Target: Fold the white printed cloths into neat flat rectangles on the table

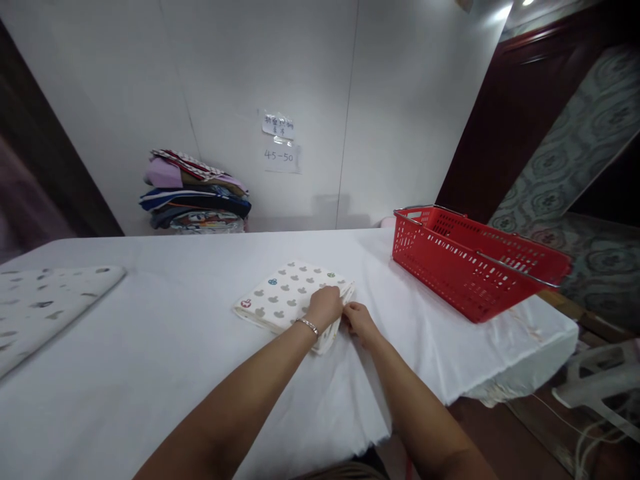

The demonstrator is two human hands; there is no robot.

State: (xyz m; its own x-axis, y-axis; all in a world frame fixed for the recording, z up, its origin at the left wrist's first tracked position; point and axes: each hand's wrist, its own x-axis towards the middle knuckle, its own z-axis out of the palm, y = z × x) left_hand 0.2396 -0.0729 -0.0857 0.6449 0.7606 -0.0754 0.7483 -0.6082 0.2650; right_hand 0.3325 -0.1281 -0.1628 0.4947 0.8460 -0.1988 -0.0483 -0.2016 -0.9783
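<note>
A white folded cloth (287, 287) printed with small grey apple shapes, plus a few blue, green and red ones, lies on the white-covered table. My left hand (325, 305), with a bracelet at the wrist, is closed on the cloth's right side. Close beside it, my right hand (359, 321) pinches the same layered edge. Both sets of fingertips are partly hidden where they meet the folds.
A red plastic basket (465, 273) with metal handles stands at the table's right. Another printed cloth (55, 303) lies at the left. Stacked folded fabrics (197, 193) rest against the back wall, left of paper signs (283, 159). A white plastic stool (605, 380) is at lower right.
</note>
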